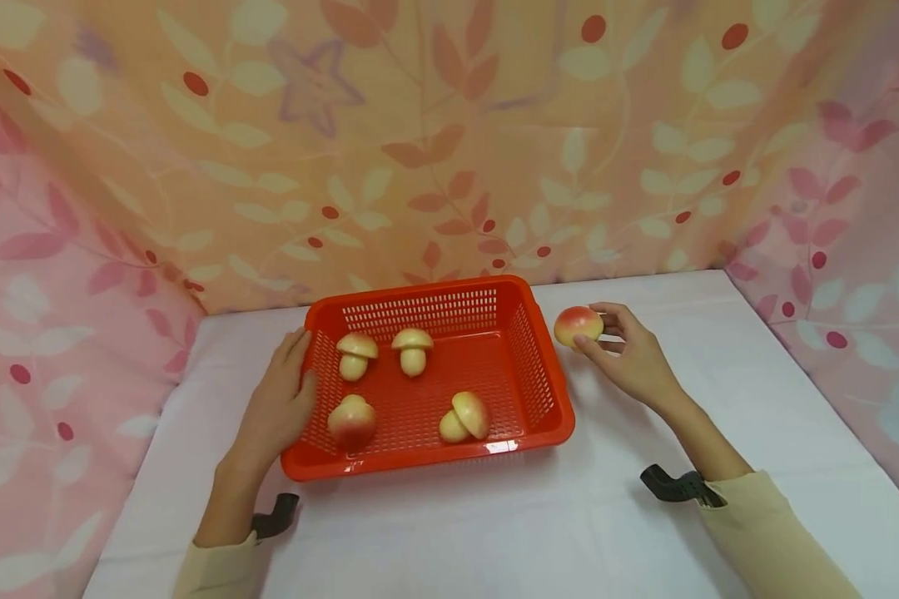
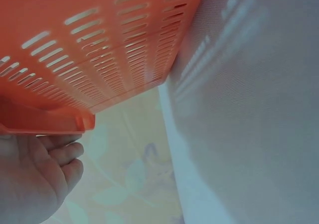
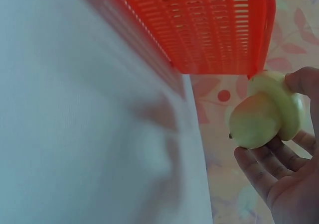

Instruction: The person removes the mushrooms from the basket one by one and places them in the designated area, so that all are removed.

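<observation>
Four toy mushrooms [image 1: 412, 349] sit in our red basket [image 1: 539, 383] on the table [image 1: 719, 433], left hand [image 1: 277, 408] flat vs. its wall, prob. steadying, while right hand [image 1: 633, 353] pinches a fifth mushroom [image 1: 578, 325] just beside the rim.

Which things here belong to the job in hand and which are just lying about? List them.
In use: toy mushroom gripped by the right hand; red basket touched by the left hand; four mushrooms in the basket.

Just there: white tablecloth; leaf-patterned backdrop.
</observation>
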Demonstrator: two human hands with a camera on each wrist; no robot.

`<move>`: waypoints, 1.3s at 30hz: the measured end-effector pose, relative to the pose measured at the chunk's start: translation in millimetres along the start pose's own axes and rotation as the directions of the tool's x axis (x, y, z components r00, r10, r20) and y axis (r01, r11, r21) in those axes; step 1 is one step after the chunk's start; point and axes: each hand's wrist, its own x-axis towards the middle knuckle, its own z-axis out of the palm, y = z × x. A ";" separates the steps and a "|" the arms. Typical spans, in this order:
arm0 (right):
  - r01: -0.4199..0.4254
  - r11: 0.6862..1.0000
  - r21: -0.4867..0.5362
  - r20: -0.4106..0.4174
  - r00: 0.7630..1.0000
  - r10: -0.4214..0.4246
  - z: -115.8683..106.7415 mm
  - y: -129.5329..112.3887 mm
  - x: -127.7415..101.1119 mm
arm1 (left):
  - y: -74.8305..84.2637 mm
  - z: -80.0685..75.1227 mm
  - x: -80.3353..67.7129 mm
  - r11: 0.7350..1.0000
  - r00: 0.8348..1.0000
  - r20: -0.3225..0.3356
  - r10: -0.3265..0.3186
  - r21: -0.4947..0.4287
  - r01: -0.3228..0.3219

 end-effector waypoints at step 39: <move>-0.196 0.954 -0.228 0.025 0.978 0.207 -6.4 21.9 -2.2 | -1.3 1.4 -1.5 0.999 0.999 -0.020 0.034 0.026 -0.034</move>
